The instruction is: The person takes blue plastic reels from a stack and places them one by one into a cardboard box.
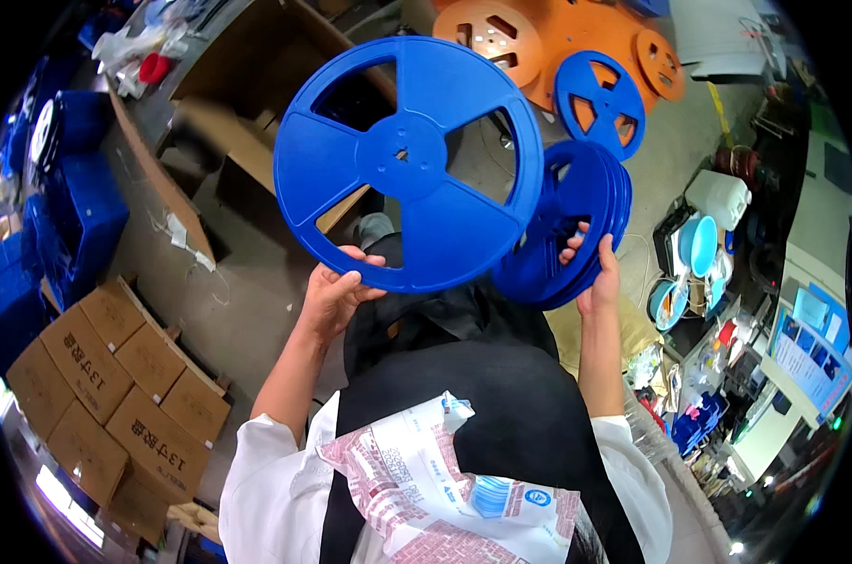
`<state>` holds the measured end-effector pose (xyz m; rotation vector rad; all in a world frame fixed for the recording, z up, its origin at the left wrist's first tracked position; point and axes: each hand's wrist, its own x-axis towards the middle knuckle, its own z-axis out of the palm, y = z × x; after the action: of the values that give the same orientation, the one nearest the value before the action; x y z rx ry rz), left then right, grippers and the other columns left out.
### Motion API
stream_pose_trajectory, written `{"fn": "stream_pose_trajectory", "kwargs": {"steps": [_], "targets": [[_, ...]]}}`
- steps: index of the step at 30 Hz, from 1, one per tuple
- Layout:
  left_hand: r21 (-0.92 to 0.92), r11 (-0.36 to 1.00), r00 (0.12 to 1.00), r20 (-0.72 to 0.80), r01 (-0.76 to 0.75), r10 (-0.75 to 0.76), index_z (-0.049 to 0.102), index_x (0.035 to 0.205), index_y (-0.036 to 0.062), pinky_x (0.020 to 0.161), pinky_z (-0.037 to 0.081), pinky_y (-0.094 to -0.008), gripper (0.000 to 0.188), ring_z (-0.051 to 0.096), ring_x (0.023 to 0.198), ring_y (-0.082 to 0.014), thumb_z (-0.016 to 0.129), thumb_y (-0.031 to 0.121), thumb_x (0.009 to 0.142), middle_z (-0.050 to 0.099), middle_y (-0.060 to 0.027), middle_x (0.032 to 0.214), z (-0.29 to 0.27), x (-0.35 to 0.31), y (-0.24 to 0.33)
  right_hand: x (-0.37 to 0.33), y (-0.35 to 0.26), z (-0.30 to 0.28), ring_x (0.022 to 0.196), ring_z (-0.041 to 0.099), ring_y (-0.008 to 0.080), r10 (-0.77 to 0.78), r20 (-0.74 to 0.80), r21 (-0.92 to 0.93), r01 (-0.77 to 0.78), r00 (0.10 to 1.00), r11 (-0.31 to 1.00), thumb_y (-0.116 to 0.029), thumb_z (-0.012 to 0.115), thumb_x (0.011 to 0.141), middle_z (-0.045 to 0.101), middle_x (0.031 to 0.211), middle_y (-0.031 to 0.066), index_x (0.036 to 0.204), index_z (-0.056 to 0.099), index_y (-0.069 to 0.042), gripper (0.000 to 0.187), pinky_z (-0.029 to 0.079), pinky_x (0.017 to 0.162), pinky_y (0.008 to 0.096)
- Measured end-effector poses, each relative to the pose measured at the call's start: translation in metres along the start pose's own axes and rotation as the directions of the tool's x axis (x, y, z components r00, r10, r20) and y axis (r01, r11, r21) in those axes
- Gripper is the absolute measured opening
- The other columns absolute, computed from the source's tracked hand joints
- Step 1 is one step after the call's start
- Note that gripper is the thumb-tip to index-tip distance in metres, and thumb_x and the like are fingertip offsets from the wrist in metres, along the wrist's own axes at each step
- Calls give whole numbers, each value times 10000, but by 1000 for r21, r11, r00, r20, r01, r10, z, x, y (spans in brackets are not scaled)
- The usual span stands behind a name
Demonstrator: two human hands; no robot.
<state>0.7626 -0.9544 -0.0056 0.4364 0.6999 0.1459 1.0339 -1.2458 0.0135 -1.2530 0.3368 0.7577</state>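
Observation:
A large blue plastic reel point(379, 150) with three wide cut-outs and a small hub hole is held up before me, facing me. My left hand point(339, 291) pinches its lower left rim between thumb and fingers. On the right, my right hand point(595, 277) grips a stack of blue reels point(562, 211) by the lower right edge, with fingertips showing through a cut-out. The stack is tilted and partly hidden behind the large reel. A pink and white printed plastic packet point(463, 489) lies against my front, over the black apron point(501, 376).
Brown cartons point(116, 395) are piled at left, near blue bins point(83, 202). An open cardboard box point(247, 56) stands ahead. Orange reels point(487, 38) and another blue reel point(600, 103) lie at the far side. Light blue basins point(697, 245) and a cluttered bench point(764, 423) are at right.

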Motion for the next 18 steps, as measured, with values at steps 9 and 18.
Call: {"fn": "stream_pose_trajectory", "kwargs": {"steps": [9,18], "targets": [[-97,990,985,-153,-98,83,513,1136,18,788,606,-395,313,671,950,-291,611,-16,841,619,-208,1125,-35,1,24,7,10,3,784,637,209,74,-114,-29,-78,991,997,-453,416,980,654,894,92,1236,507,-26,506,527,736,345],[222,968,883,-421,-119,206,478,1172,25,831,575,-376,299,637,1018,-255,539,4,880,572,-205,1215,-65,6,64,36,43,31,783,630,218,169,-118,76,-160,979,984,-476,445,962,645,893,88,1206,533,-53,496,522,723,356]]}}
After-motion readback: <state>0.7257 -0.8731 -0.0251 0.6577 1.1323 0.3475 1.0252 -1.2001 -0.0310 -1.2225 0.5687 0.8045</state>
